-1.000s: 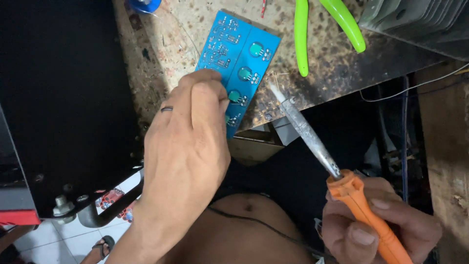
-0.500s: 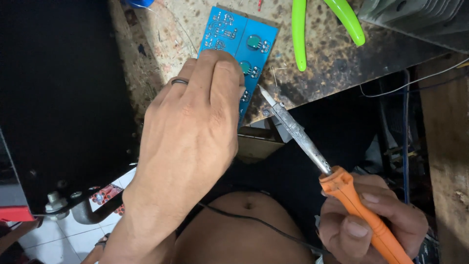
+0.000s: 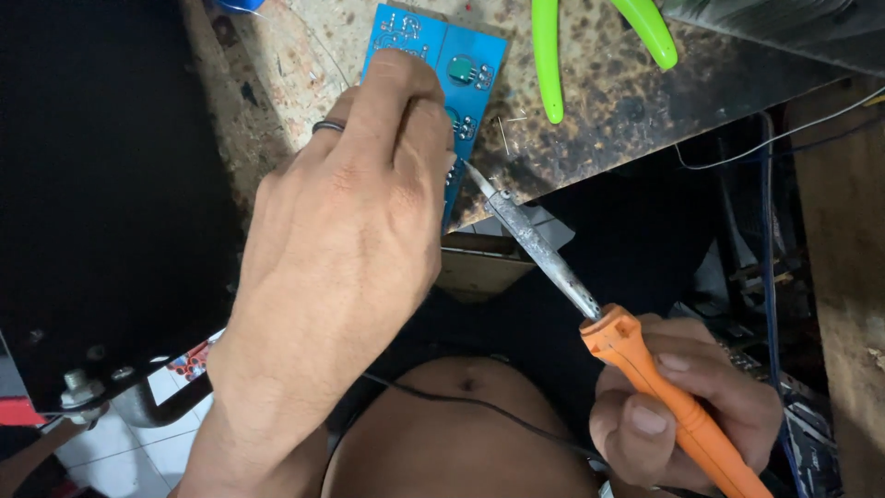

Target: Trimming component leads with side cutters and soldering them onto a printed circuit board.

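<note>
A blue circuit board (image 3: 466,69) lies on a scorched worktop (image 3: 627,138). My left hand (image 3: 350,240), a dark ring on one finger, presses down on the board and covers most of it. My right hand (image 3: 682,406) grips the orange handle of a soldering iron (image 3: 590,304). The iron's metal tip reaches the board's near edge, right beside my left fingertips. Whether my left fingers also pinch solder wire is hidden.
Green-handled pliers (image 3: 599,46) lie on the worktop beyond the board. A large black box (image 3: 101,184) stands at the left. Cables (image 3: 765,240) hang at the right, beside a wooden surface (image 3: 853,258). A thin black cord (image 3: 479,406) crosses my lap.
My left hand has slid further up over the board, covering more of it. The soldering iron's tip has moved left, closer to the board's edge and my fingers.
</note>
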